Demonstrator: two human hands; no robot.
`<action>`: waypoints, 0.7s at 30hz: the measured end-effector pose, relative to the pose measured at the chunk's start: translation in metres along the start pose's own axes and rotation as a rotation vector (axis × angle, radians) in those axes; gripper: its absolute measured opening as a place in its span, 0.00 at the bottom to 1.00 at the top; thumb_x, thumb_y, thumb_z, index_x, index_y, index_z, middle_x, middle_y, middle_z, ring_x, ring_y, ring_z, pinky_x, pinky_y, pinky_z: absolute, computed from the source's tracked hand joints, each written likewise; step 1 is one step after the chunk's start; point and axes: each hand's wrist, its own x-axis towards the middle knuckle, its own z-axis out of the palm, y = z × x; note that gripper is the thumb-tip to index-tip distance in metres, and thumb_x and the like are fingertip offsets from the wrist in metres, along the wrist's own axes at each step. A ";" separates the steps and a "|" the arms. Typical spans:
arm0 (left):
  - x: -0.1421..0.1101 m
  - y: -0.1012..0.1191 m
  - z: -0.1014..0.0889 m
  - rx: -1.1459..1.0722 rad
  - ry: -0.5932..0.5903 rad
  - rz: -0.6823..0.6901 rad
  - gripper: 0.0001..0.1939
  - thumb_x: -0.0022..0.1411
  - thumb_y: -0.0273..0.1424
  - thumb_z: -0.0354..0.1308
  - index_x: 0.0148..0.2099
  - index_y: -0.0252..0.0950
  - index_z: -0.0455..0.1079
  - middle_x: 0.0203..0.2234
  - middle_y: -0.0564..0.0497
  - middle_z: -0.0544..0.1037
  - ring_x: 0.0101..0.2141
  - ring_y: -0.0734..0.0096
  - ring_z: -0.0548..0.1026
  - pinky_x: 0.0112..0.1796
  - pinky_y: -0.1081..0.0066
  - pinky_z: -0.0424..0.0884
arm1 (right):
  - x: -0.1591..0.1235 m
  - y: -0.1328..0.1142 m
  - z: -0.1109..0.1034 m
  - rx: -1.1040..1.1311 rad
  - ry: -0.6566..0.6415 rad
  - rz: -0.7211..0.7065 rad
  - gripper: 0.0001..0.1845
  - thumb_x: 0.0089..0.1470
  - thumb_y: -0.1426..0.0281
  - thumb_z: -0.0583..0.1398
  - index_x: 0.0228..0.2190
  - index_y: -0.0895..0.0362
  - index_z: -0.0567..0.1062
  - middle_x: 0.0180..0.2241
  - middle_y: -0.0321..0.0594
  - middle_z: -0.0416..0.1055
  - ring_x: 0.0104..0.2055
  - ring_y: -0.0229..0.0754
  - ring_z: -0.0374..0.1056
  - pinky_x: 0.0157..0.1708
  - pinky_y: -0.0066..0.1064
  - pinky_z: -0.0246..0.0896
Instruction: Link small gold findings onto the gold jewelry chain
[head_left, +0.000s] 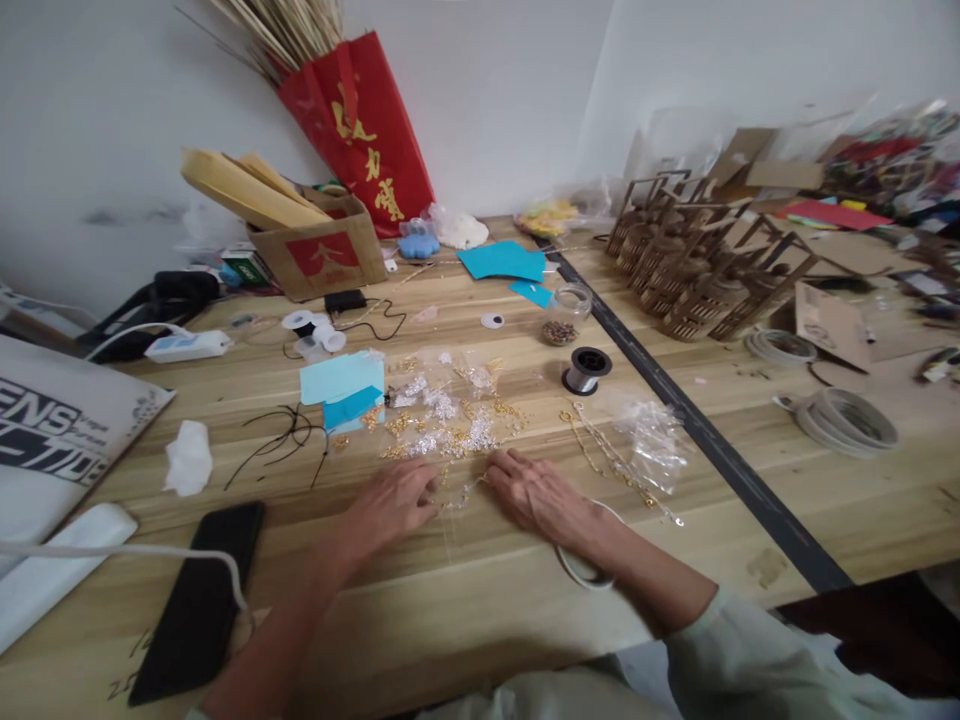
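Observation:
A thin strand of small clear and gold beads (463,494) lies between my two hands at the near middle of the table. My left hand (396,502) rests palm down, its fingers curled in at the strand's left end. At the right end, my right hand (534,492) has its fingers pressed together on the strand; the fingertips are partly hidden. A white loop hangs about the right wrist. Just beyond both hands spreads a pile of silver beads (480,432) and gold beads (401,425). Finished-looking gold and silver chains (615,462) lie to the right.
A wire spool (587,372) and a jar of beads (562,318) stand behind the chains, near clear plastic bags (651,440). Black cord (289,440), blue paper (341,378) and a phone (199,600) lie left. Wooden lanterns (697,265) stand beyond a dark strip (675,410).

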 end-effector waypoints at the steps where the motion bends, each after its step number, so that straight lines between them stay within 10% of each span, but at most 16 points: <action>1: -0.003 0.000 0.003 0.002 -0.004 -0.028 0.01 0.55 0.27 0.54 0.33 0.36 0.66 0.31 0.50 0.73 0.34 0.64 0.71 0.36 0.68 0.64 | 0.000 0.000 0.000 0.005 0.000 0.003 0.05 0.60 0.78 0.54 0.37 0.59 0.68 0.40 0.44 0.68 0.39 0.43 0.64 0.29 0.29 0.58; 21: -0.054 0.005 0.007 -0.170 -0.172 -0.156 0.07 0.57 0.28 0.49 0.29 0.36 0.66 0.27 0.53 0.73 0.28 0.70 0.69 0.31 0.72 0.58 | 0.006 -0.004 0.000 0.012 -0.037 0.106 0.07 0.61 0.78 0.52 0.39 0.59 0.67 0.41 0.45 0.67 0.36 0.41 0.65 0.24 0.27 0.54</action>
